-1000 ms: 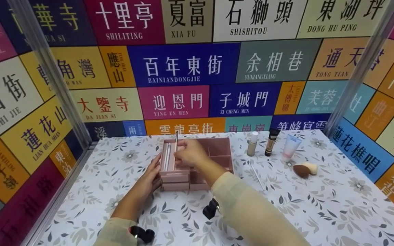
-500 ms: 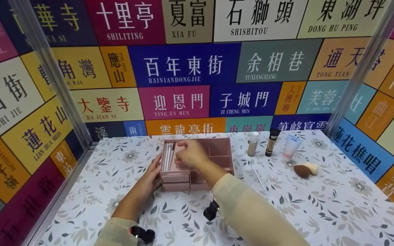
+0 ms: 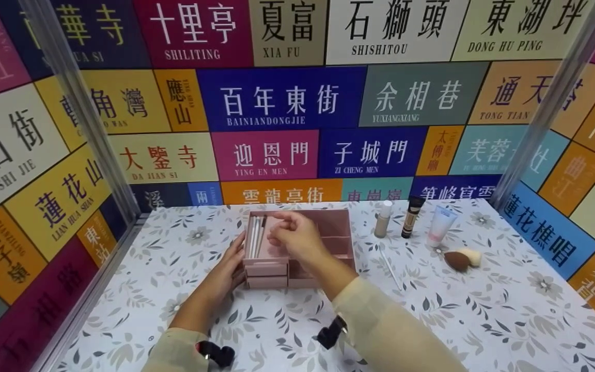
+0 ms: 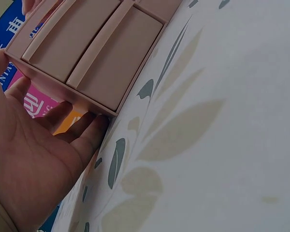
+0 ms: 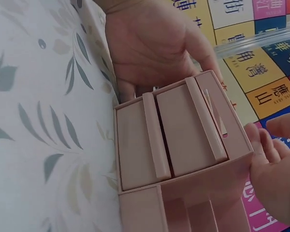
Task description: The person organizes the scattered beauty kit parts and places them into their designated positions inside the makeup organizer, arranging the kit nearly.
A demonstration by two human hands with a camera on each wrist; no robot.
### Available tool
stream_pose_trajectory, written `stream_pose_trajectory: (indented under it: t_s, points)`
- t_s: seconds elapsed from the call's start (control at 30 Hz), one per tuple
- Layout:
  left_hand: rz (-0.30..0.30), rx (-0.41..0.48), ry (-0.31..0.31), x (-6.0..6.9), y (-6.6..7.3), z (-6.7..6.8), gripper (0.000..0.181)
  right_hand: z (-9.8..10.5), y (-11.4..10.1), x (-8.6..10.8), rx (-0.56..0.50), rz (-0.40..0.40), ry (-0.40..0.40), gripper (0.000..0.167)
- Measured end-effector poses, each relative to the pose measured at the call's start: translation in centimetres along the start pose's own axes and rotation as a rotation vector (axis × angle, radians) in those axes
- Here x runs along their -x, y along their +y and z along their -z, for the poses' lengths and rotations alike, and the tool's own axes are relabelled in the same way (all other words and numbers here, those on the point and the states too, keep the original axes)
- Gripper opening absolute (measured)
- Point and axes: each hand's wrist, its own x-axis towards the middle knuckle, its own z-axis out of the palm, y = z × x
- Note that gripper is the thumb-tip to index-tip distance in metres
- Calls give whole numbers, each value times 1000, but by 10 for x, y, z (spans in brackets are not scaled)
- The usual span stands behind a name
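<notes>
A pink makeup organizer (image 3: 334, 222) stands on the table, with two small drawers (image 5: 191, 133) at its front left. Several slim makeup brushes (image 3: 256, 237) lean in its left compartment, one showing a dark tip. My left hand (image 3: 225, 271) rests against the organizer's left side; in the left wrist view its extended fingers (image 4: 89, 133) touch that side wall. Just over the organizer, right of the brushes, hovers my right hand (image 3: 300, 238), fingers loosely bent and holding nothing. The right wrist view shows this hand beside the organizer's upper edge. My right hand and forearm hide part of the middle compartments.
Right of the organizer stand a small white-capped bottle (image 3: 382, 219), a black tube (image 3: 411, 218) and a pale blue-pink tube (image 3: 441, 226). A thin white stick (image 3: 390, 266) and brown and cream makeup sponges (image 3: 462, 258) lie nearby. Printed panels wall the flowered table (image 3: 509, 320).
My right hand held a brush upright over the left compartment, lowered it in among the others and let go. It has since drawn slightly right. My left hand has stayed in place.
</notes>
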Motion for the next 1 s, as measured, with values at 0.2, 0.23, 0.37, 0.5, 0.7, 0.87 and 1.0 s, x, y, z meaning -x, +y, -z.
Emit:
stream_pose_trajectory:
  t_s: [0.2,0.23,0.37,0.5,0.7,0.87,1.0]
  points:
    - [11,-13,4,1,1,-2,52,28,4,18,-66,25,-22,45]
    - [11,-12,5,1,1,-2,52,34,4,20,-67,35,-22,46]
    - [7,-16,7,1,1,-1,51,57,6,28,-77,69,-8,47]
    - [1,-13,6,1,0,0,53,79,6,35,-105,64,12,45]
    - [12,-6,6,-1,-1,0,50,113,8,42,-91,51,40,45]
    - [14,1,11,-1,-2,0,49,144,10,46,-70,37,72,47]
    - [-8,19,-7,-1,-2,1,53,164,12,49,-68,13,80,49]
